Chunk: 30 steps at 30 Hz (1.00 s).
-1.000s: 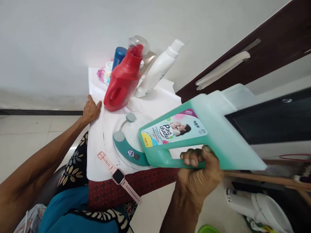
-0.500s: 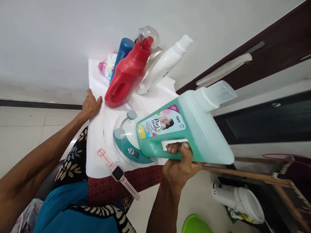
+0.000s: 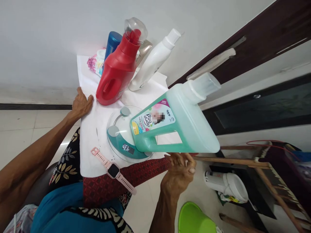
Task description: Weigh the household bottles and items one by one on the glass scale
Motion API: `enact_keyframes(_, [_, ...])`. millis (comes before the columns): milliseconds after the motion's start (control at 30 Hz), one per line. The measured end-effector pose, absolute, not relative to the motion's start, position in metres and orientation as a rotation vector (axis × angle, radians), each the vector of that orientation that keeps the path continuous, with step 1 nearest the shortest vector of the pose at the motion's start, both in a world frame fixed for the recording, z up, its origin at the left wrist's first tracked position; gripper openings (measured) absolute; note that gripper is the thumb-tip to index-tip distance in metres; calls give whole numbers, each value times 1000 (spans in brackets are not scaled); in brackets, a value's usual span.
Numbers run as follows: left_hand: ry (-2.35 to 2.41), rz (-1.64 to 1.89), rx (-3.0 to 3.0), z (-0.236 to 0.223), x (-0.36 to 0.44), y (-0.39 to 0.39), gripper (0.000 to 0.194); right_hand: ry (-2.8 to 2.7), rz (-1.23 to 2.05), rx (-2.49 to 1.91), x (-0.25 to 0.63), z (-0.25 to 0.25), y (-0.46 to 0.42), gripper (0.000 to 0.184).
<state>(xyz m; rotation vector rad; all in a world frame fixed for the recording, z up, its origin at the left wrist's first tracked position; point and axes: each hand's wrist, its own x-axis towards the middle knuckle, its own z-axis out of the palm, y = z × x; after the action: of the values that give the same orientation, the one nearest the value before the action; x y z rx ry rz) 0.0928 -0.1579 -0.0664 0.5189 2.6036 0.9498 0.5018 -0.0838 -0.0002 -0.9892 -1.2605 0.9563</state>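
Observation:
A green detergent bottle [image 3: 194, 123] with a clear cap stands on a round glass kitchen scale [image 3: 118, 142], whose lit display reads about 437. Just below the bottle's handle is my right hand [image 3: 178, 174], open and holding nothing, its fingers loosely bent and near the bottle's side. My left hand [image 3: 81, 103] rests open on the left edge of the white cloth [image 3: 89, 129], thumb and fingers apart. Close to that hand is a red detergent bottle [image 3: 116, 71] with a clear cap. A pink-strapped smartwatch [image 3: 113, 171] lies at the cloth's front edge.
Behind the red bottle are a blue bottle [image 3: 113, 43], a colourful packet [image 3: 96, 61] and a beige container [image 3: 144, 51]. A slim white bottle [image 3: 153, 61] leans rightward in view. A green tub [image 3: 194, 220], white bucket [image 3: 225, 187] and wooden rack [image 3: 233, 161] stand lower right.
My right hand has let go of the green bottle's handle and moved just below it. The bottle stays on the scale. The whole view has shifted slightly; my left hand remains on the cloth.

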Motion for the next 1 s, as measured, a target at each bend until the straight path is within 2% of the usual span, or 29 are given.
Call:
enact_keyframes(67, [2602,953,518,-66,93,-158,61,-1386,980,-849,478,12,-84,58])
enact_keyframes(167, [2591,944,509,-66,95,-158,71,-1473,1024,-784,447,30,-81,40])
enact_keyframes(200, [2589,946,501,-67,95,-158,75,-1460,1050,-773,440,36,-79,39])
enact_keyframes(367, [2622,992,491,-79,92,-156,86,-1348,1122,-705,424,60,-63,59])
enact_keyframes(700, [2601,915,540,-73,89,-157,82,-1225,943,-680,382,97,41,64])
enact_keyframes(867, [2602,821,508,-63,94,-154,77,-1145,871,-806,323,90,122,47])
enact_keyframes(1000, [2625,800,465,-57,100,-152,75,-1092,895,-991,285,78,173,44])
